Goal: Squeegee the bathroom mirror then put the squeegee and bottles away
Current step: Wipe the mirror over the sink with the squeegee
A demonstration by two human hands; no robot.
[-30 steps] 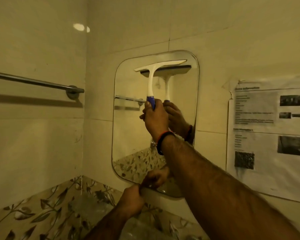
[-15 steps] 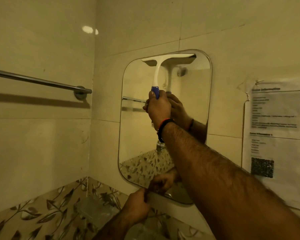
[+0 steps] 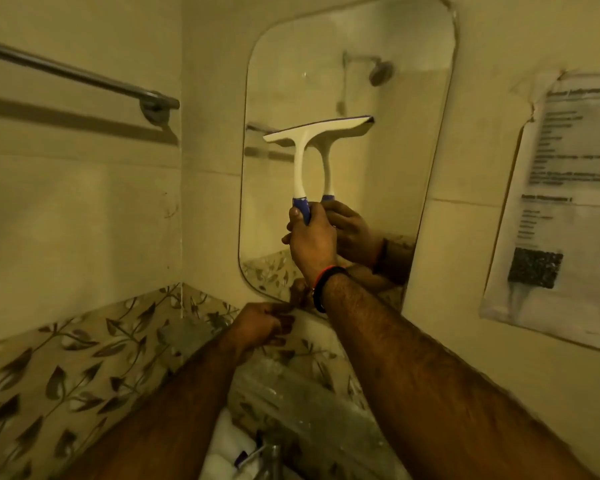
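A white squeegee (image 3: 302, 147) with a blue grip is pressed with its blade against the rounded wall mirror (image 3: 406, 161), about halfway down the glass. My right hand (image 3: 310, 242) is closed around the blue grip, arm stretched forward, a dark band with a red thread on the wrist. My left hand (image 3: 262, 325) pinches the mirror's lower left edge, fingers closed on the rim. The mirror reflects the squeegee, my hand and a shower head. No bottles are in view.
A metal towel bar (image 3: 84, 77) runs along the left wall. A printed paper sheet (image 3: 565, 188) is taped to the right of the mirror. Leaf-patterned tiles (image 3: 66, 368) line the lower wall. A tap (image 3: 271, 455) and white basin (image 3: 219, 445) lie below.
The squeegee has been drawn down from the mirror's top edge to its middle. My left hand stays at the lower rim. The view has moved closer and tilted down.
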